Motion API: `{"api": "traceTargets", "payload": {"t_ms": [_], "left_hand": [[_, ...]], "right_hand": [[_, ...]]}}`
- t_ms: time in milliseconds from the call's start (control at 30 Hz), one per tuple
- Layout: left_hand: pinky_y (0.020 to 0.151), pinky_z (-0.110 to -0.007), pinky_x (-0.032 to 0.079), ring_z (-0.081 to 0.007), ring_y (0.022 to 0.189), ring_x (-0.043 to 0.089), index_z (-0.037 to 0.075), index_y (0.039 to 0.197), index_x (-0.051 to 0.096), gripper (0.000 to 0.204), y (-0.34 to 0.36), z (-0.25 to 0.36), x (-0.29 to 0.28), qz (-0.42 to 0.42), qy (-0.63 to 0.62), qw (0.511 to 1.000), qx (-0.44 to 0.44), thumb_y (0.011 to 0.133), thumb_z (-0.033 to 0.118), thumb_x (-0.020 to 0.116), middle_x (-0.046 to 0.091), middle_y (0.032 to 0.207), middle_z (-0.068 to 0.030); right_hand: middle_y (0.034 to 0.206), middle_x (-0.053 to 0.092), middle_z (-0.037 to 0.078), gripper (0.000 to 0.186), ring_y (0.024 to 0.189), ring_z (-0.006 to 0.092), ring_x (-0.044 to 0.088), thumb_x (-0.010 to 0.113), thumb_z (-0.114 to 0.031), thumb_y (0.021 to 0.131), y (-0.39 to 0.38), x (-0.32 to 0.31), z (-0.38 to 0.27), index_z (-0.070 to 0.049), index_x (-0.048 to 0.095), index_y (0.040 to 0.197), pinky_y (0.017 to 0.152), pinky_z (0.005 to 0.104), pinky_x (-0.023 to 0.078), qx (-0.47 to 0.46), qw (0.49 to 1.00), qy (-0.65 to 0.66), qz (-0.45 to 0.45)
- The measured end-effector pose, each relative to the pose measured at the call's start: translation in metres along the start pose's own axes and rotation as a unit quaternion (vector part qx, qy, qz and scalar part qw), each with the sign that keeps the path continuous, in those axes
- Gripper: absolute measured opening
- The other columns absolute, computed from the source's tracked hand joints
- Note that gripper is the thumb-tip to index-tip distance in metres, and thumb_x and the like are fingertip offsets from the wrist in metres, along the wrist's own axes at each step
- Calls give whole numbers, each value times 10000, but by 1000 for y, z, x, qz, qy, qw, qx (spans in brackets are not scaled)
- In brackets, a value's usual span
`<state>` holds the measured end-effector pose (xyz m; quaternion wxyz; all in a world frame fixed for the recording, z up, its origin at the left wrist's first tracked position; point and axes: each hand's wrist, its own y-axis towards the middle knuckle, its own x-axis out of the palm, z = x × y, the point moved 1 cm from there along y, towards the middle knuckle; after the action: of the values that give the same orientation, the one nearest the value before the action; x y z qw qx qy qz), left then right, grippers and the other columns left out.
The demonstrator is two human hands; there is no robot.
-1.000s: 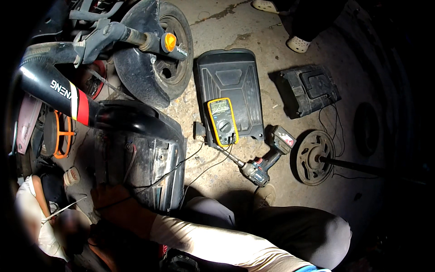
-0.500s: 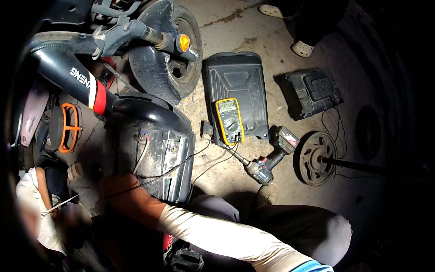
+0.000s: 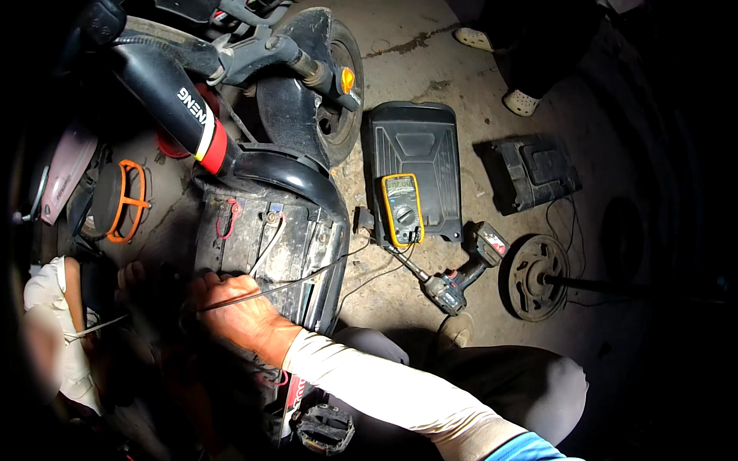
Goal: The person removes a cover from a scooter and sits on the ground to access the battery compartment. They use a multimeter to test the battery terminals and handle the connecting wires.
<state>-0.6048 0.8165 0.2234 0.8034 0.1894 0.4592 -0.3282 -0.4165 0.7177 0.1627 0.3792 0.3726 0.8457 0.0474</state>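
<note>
My right hand, in a white sleeve, reaches from the lower right to the battery bay of an electric scooter. Its fingers are curled closed around a black test lead, whose tip is hidden in shadow. That lead runs back to a yellow-framed multimeter, propped against a black plastic panel on the floor. Red wire and pale wire stick up from the bay beyond my knuckles. My left hand cannot be made out in the darkness at lower left.
A cordless impact wrench lies below the multimeter. Farther right are a black case and a round metal base with a pole. Another person's clogs stand at the top. An orange-rimmed black part sits left.
My right hand has moved up and right over the bay, still with the black lead. More of the bay and the red wire shows. The whole view has shifted slightly.
</note>
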Motion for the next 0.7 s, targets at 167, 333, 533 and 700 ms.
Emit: {"api": "traceTargets", "payload": {"t_ms": [167, 333, 533, 700], "left_hand": [[889, -343, 540, -244, 988, 674, 20, 1108, 633, 160, -4, 1, 4, 20, -6, 1000, 4, 976, 100, 588, 696, 1047, -134], [832, -327, 574, -216, 910, 707, 43, 1103, 577, 146, -6, 9, 14, 20, -263, 964, -41, 1017, 159, 588, 710, 1031, -139], [799, -300, 569, -186, 853, 713, 12, 980, 608, 74, -1, 12, 13, 50, -171, 984, 18, 1000, 81, 592, 724, 912, -96], [759, -297, 534, -155, 800, 645, -22, 1041, 576, 74, 1, 16, 18, 93, -249, 964, 28, 1005, -24, 511, 657, 916, -99]], "right_hand": [[865, 675, 139, 159, 736, 308, 718, 585, -82, 868, 1, -12, -1, -22, 629, 1008, 610, 420, 555, -3, 1000, 16, 20], [898, 704, 151, 90, 755, 342, 737, 568, -69, 865, 1, -10, 0, -47, 566, 953, 627, 450, 564, 6, 1000, -3, -9], [910, 714, 181, 236, 756, 395, 721, 671, -229, 922, 1, -18, -2, -33, 572, 1010, 648, 492, 561, 24, 998, -24, -49], [923, 698, 199, 194, 815, 433, 690, 650, -190, 939, 0, -30, -3, -31, 618, 1045, 715, 489, 561, 33, 996, 88, -11]]}}
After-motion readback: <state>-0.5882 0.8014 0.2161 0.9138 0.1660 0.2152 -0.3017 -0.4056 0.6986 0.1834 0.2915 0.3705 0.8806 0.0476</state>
